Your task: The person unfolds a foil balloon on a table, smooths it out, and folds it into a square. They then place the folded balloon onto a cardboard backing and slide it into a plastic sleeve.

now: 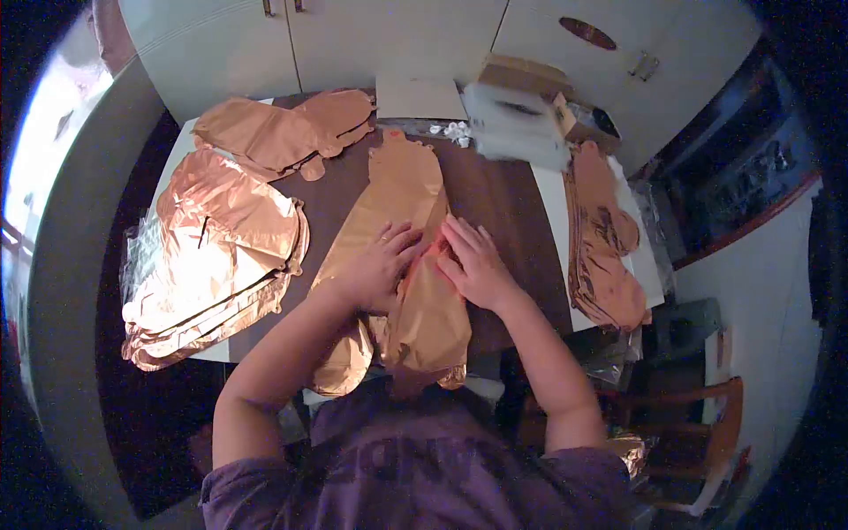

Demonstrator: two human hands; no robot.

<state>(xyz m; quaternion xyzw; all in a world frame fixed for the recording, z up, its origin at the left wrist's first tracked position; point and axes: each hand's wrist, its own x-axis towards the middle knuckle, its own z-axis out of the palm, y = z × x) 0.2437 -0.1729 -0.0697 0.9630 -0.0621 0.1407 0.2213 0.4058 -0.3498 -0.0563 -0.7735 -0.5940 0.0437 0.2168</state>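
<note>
In front of me lies a flat, copper-coloured foil balloon (402, 185), uninflated, with its lower part folded and hanging over the near table edge. My left hand (382, 265) rests on its middle, fingers stretched out. Beside it, my right hand (477, 265) touches the raised fold (431, 300), with its fingers extended and the thumb apart. A reddish glow shows on the foil between the two hands. What lies under my palms is hidden.
Stacks of flat copper foil balloons lie on the left (230, 221), at the back left (283, 132) and on the right (601, 238). Small white pieces (455, 132), a clear plastic bag (512, 119) and an open cardboard box (587, 119) sit at the back. A wooden chair (720, 433) stands right.
</note>
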